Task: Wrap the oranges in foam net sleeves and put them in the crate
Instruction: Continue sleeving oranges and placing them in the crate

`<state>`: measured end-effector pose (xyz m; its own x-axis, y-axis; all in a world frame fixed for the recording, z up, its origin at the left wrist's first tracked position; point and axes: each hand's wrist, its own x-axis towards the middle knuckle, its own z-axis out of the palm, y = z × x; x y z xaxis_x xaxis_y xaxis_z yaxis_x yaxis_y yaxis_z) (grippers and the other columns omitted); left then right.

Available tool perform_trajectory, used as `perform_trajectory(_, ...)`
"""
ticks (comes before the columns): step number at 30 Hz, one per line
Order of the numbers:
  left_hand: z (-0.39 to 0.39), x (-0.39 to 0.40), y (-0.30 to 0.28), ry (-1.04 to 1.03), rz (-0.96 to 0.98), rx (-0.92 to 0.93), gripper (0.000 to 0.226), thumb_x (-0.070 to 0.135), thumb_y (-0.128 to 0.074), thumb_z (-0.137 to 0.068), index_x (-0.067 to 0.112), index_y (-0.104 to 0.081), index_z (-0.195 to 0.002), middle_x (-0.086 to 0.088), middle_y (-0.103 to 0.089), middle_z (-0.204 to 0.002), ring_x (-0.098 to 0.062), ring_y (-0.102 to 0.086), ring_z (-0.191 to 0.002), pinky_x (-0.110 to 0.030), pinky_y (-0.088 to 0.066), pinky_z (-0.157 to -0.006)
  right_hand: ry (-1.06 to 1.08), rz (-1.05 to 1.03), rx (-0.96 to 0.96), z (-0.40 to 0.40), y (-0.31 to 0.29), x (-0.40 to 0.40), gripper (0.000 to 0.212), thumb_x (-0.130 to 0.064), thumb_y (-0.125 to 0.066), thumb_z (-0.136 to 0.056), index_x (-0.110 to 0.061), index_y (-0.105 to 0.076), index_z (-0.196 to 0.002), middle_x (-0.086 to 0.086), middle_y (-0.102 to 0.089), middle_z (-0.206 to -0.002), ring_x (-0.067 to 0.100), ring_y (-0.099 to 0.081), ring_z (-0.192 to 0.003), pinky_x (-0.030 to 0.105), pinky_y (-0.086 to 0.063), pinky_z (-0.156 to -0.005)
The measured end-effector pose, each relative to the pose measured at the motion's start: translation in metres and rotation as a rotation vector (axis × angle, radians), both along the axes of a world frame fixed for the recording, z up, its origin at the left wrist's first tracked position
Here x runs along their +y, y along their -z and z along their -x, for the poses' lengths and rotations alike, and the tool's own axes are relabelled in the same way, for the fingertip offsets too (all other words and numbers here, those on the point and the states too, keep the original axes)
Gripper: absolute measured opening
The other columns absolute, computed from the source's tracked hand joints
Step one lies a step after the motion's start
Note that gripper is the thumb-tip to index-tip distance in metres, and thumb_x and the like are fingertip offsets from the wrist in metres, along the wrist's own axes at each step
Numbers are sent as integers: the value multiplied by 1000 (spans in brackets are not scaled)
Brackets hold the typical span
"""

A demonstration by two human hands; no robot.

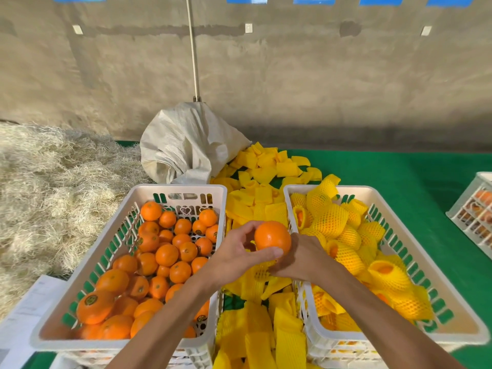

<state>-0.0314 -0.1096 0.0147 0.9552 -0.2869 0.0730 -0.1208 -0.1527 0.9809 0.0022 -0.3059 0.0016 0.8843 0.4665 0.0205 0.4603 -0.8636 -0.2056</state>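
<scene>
The left hand's (241,253) fingers (266,253) curled round a smooth, round, glossy orange (272,237), thumb beneath. The right hand (298,258) reached under it, fingers hidden, so their state could not be told. Both hovered between two white slotted plastic crates: the left crate (111,235) held bare oranges, the right crate (452,302) fruit in yellow foam net sleeves (330,219). Loose flat sleeves (263,193) littered the green tabletop (399,171).

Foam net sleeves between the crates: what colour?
Yellow; the foam net sleeves show best in the head view.
</scene>
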Motion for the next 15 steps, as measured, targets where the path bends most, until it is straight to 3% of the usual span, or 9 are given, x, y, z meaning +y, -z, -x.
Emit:
perform_trajectory(3, 1, 4, -4, 16, 20, -53, 61, 66, -74, -80, 26, -64, -124, 10, -69, -115, -15, -66, -109, -32, -55, -93, 4, -75, 76, 1, -4, -3, 31, -63, -60, -64, -34, -52, -71, -10, -52, -62, 10, -55, -63, 24, -35, -56)
perform_trajectory(6, -1, 6, -3, 21, 53, -53, 78, 82, -61, -80, 18, -66, -124, 2, -70, -115, -18, -66, -110, -34, -53, -96, 30, -175, 175, -1, -9, -5, 32, -61, -59, -59, -34, -43, -63, -9, -51, -53, 7, -51, -49, 22, -34, -50)
perform_trajectory(8, -2, 1, -3, 69, 6, -45, 85, 86, -55, -80, 16, -67, -126, -2, -70, -120, -19, -66, -113, -36, -53, -99, 32, -211, 207, -4, -11, -8, 29, -57, -72, -66, -37, -52, -72, -12, -57, -65, 5, -55, -61, 26, -42, -58)
perform_trajectory(9, -2, -2, -2, 98, -24, -48, 86, 87, -52, -81, 15, -67, -126, -5, -70, -119, -21, -66, -112, -41, -54, -99, 30, -231, 214, -4, -11, -10, 31, -54, -80, -69, -38, -59, -87, -12, -64, -80, 6, -60, -75, 29, -46, -66)
perform_trajectory(11, -4, -6, -1, 125, -119, -98, 80, 88, -46, -84, 18, -67, -117, -7, -69, -108, -24, -66, -100, -49, -53, -91, 39, -251, 221, -3, -9, -14, 63, -49, -87, -72, -29, -60, -125, -2, -66, -114, 17, -62, -104, 31, -49, -83)
perform_trajectory(12, -5, -7, -1, 124, -192, -142, 76, 89, -43, -84, 21, -65, -112, -5, -67, -100, -23, -64, -92, -51, -52, -84, 48, -255, 227, -3, -8, -16, 72, -48, -87, -73, -25, -56, -134, 0, -63, -122, 20, -61, -111, 30, -48, -86)
perform_trajectory(15, -11, -5, -4, 103, -449, -254, 69, 89, -39, -87, 28, -61, -109, 4, -63, -92, -14, -60, -81, -45, -52, -75, 68, -239, 235, -6, -6, -19, 66, -49, -85, -75, -27, -57, -130, -3, -64, -117, 19, -63, -107, 31, -52, -83)
